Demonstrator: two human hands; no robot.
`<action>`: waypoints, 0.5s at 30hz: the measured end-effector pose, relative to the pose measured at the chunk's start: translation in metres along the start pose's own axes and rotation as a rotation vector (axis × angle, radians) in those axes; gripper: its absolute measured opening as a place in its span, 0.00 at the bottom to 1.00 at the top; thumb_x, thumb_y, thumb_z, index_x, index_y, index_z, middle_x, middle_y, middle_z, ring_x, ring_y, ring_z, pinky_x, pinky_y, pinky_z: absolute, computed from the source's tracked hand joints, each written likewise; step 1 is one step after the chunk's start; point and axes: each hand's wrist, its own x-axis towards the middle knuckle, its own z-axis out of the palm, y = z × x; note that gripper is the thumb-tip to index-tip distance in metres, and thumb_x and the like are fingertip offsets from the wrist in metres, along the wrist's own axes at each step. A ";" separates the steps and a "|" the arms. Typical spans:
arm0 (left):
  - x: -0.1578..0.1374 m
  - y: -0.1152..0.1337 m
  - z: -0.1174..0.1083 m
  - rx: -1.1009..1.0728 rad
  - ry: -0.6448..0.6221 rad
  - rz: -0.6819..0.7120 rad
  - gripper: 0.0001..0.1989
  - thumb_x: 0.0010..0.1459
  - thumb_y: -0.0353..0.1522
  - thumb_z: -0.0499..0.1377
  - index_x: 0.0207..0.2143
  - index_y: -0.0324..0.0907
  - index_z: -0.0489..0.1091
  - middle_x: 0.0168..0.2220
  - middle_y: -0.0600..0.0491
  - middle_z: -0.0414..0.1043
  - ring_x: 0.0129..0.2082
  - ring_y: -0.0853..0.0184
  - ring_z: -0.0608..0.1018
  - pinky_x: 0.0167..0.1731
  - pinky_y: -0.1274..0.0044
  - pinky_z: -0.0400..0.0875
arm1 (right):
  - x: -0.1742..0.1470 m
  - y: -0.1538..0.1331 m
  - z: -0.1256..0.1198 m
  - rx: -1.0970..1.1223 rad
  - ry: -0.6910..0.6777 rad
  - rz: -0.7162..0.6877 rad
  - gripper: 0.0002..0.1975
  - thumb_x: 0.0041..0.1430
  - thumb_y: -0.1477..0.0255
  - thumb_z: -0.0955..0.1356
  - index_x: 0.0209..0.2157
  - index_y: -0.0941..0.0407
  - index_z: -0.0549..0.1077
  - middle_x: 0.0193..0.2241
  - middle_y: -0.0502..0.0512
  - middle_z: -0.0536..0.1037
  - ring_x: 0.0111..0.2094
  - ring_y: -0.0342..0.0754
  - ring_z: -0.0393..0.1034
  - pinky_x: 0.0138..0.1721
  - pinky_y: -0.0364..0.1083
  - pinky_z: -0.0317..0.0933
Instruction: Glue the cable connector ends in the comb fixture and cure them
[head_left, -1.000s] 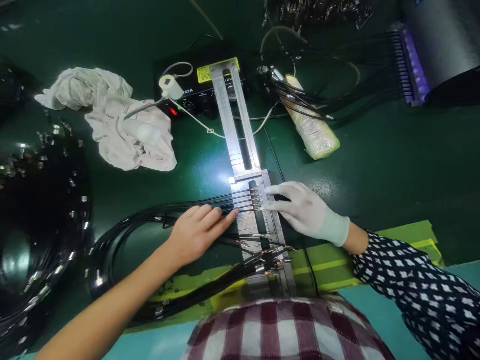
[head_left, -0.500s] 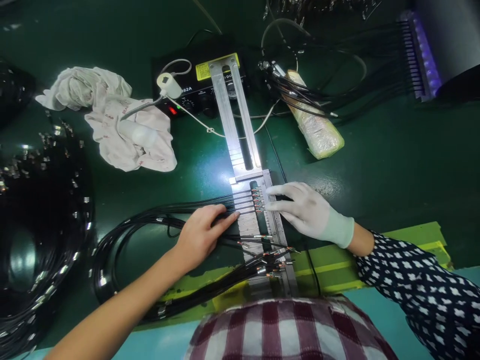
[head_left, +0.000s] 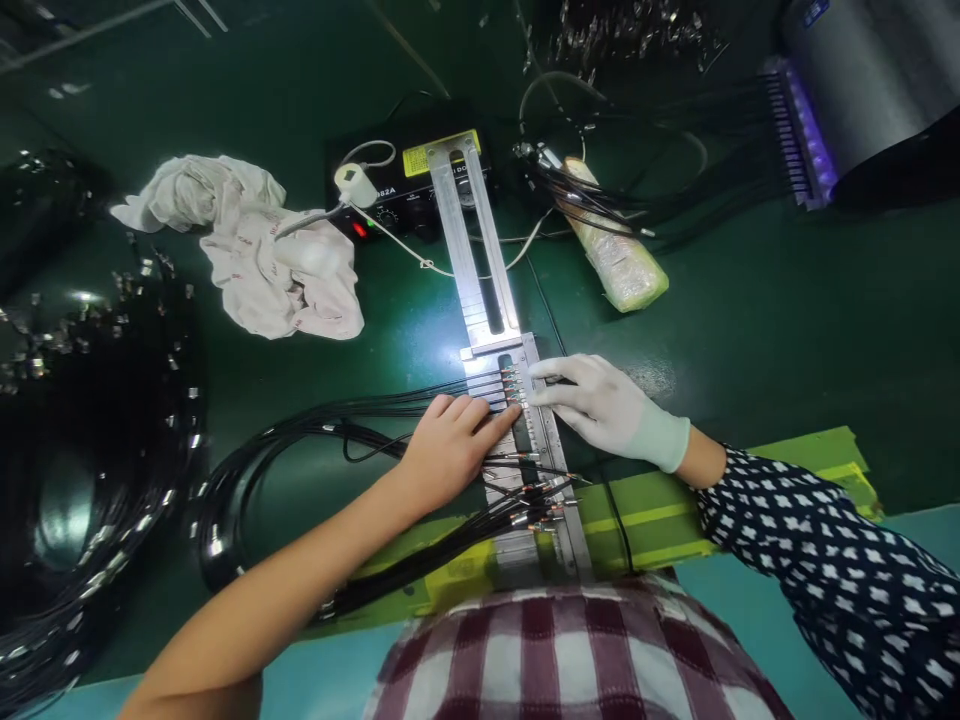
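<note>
Evidently, some cable ends [head_left: 513, 384] lie aligned; a loose bunch [head_left: 534, 503] seems unaligned. Left hand [head_left: 450, 448]: index extended, grip unclear; right hand [head_left: 606, 402]: fingers parted, apparently empty

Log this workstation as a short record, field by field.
Left hand: bare, index fingertip at the cable ends on the fixture
Right hand: white-gloved, fingertips at the fixture's right edge; contact unclear
Fixture: slotted metal
Cables: black, a row laid across the fixture
Behind fixture: black control box, red light lit
Left of box: crumpled white cloth
Right of box: plastic-wrapped package
</note>
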 end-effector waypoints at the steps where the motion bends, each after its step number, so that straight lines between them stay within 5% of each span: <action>1: 0.000 0.000 0.000 0.013 0.003 -0.011 0.19 0.65 0.25 0.52 0.57 0.40 0.66 0.34 0.50 0.71 0.34 0.63 0.68 0.35 0.70 0.56 | 0.000 0.000 0.000 -0.003 0.002 0.000 0.14 0.68 0.76 0.62 0.49 0.51 0.74 0.56 0.58 0.72 0.56 0.56 0.66 0.53 0.59 0.61; 8: -0.038 0.006 -0.017 -0.280 -0.090 -0.165 0.07 0.68 0.29 0.52 0.45 0.38 0.68 0.37 0.50 0.73 0.36 0.65 0.71 0.35 0.72 0.60 | 0.001 0.000 0.000 0.022 0.028 0.007 0.13 0.68 0.76 0.62 0.48 0.52 0.75 0.55 0.58 0.73 0.54 0.56 0.68 0.52 0.60 0.63; 15: -0.075 0.011 -0.026 -0.393 -0.111 -0.261 0.09 0.68 0.28 0.52 0.45 0.39 0.71 0.39 0.49 0.74 0.37 0.66 0.74 0.38 0.73 0.67 | -0.001 0.000 0.002 0.030 0.060 0.013 0.11 0.69 0.73 0.63 0.48 0.53 0.75 0.55 0.58 0.74 0.52 0.56 0.69 0.51 0.60 0.64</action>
